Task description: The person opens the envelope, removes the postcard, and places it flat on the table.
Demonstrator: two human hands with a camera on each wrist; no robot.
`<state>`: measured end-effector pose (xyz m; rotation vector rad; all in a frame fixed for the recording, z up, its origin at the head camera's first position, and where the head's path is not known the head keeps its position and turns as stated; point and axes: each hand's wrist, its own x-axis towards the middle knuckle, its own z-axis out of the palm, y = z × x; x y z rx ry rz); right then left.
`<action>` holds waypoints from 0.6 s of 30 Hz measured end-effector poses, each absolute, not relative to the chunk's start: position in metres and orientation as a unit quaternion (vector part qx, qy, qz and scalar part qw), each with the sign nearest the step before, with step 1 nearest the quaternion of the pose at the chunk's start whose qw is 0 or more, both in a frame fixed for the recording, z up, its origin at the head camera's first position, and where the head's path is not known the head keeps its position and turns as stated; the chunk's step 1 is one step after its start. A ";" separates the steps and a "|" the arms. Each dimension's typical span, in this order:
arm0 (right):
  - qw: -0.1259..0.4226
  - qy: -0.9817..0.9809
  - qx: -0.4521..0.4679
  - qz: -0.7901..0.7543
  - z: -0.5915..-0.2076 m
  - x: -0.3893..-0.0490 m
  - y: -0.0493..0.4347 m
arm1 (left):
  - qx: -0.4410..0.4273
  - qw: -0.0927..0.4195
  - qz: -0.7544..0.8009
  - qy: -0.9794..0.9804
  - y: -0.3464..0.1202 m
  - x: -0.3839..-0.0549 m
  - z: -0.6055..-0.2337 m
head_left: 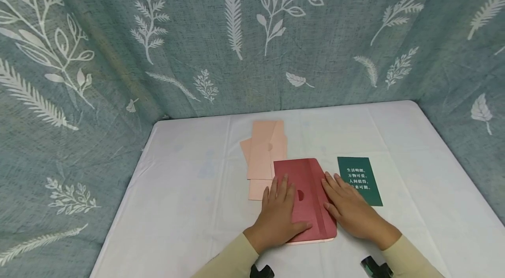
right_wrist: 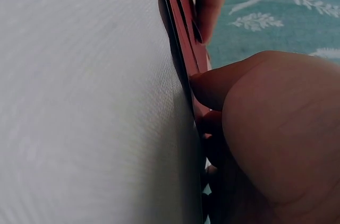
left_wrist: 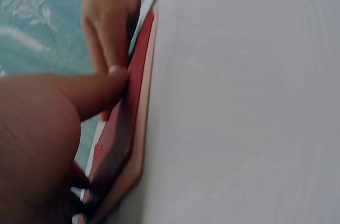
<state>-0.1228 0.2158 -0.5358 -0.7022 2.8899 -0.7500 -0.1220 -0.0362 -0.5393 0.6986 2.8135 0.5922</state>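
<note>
Currently, the red notebook (head_left: 307,199) lies on the white tabletop (head_left: 189,208). The left hand (head_left: 276,221) rests across its left side, fingers extended and thumb spread apart; the right hand (head_left: 353,210) touches its right edge with straight fingers. Pink envelopes (head_left: 260,153) lie by its far left corner, the green card (head_left: 364,181) just to its right.

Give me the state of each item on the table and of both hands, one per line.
Red notebook: closed, lying flat.
Pink envelopes: overlapping, partly covered by the notebook; sealed or not, cannot tell.
Green card: flat, printed side up, partly hidden by the right hand.
Left hand: resting on the notebook.
Right hand: touching the notebook's right edge.
</note>
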 end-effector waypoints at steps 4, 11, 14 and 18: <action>0.040 0.938 -0.226 -0.258 -0.537 -0.123 0.216 | 0.201 0.065 0.210 0.954 -0.022 -0.118 -0.542; 0.013 0.932 -0.244 -0.267 -0.557 -0.126 0.223 | 0.149 0.036 0.202 0.967 0.003 -0.112 -0.548; 0.007 0.930 -0.247 -0.272 -0.561 -0.126 0.224 | 0.134 0.024 0.194 0.971 0.010 -0.111 -0.552; -0.010 0.926 -0.256 -0.278 -0.561 -0.126 0.225 | 0.134 -0.002 0.201 0.970 0.014 -0.111 -0.555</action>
